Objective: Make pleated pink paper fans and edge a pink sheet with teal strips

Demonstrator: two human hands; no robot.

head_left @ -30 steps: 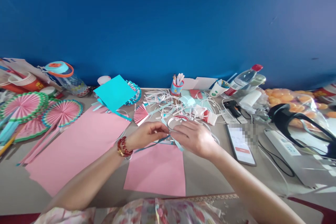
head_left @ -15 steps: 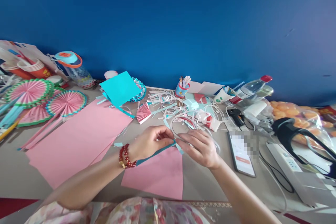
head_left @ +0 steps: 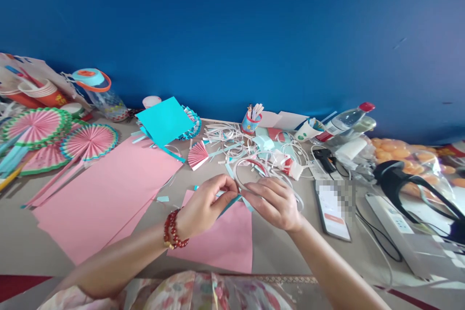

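Observation:
My left hand (head_left: 207,203), with a red bead bracelet (head_left: 172,230) on its wrist, is closed with thumb and forefinger pinching a folded-looking teal paper strip (head_left: 229,205). Fingertips of my right hand (head_left: 274,201) meet the strip's end from the other side. A thin white strip (head_left: 237,170) curls up from between the hands and seems to be pinched in my right fingers; its exact hold is hidden. Under both hands lies a pink paper sheet (head_left: 225,247), and a pale blue scrap (head_left: 247,203) shows below the right fingertips.
Curled white and blue strips (head_left: 232,143) are heaped ahead. Larger pink sheets (head_left: 105,193), a teal sheet (head_left: 165,121) and pleated paper fans (head_left: 90,141) occupy the left. Rightward lie a phone (head_left: 332,213), a glue gun (head_left: 325,160), a bottle (head_left: 345,121) and a power strip (head_left: 394,223).
The teal strip has swung: its long part below my left hand has gone from there, and a teal end now peeks out behind that hand. My hands stay nearly in place.

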